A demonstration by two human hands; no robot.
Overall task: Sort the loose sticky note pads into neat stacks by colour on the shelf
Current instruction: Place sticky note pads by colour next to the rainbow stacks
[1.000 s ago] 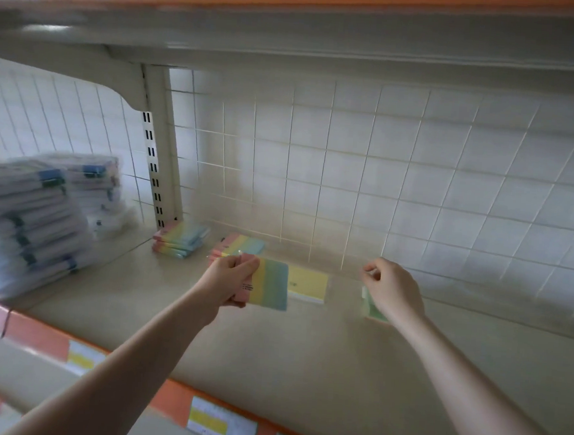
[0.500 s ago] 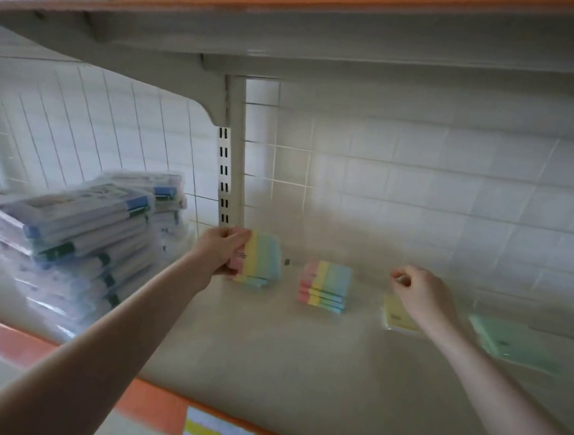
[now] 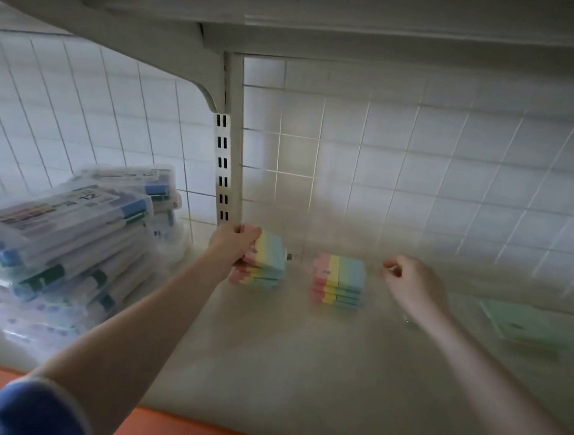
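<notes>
Gripping a rainbow pad (image 3: 270,250) by its pink edge, the left hand (image 3: 235,241) holds it on top of the left stack (image 3: 256,277), just right of the upright (image 3: 229,153). A second rainbow stack (image 3: 339,281) stands further right of the upright on the shelf (image 3: 287,358). Beyond it the right hand (image 3: 412,285) hovers with fingers loosely curled, holding nothing visible. Green pads (image 3: 521,324) lie farthest right, blurred. Plastic packs (image 3: 66,237) are piled left of the upright.
</notes>
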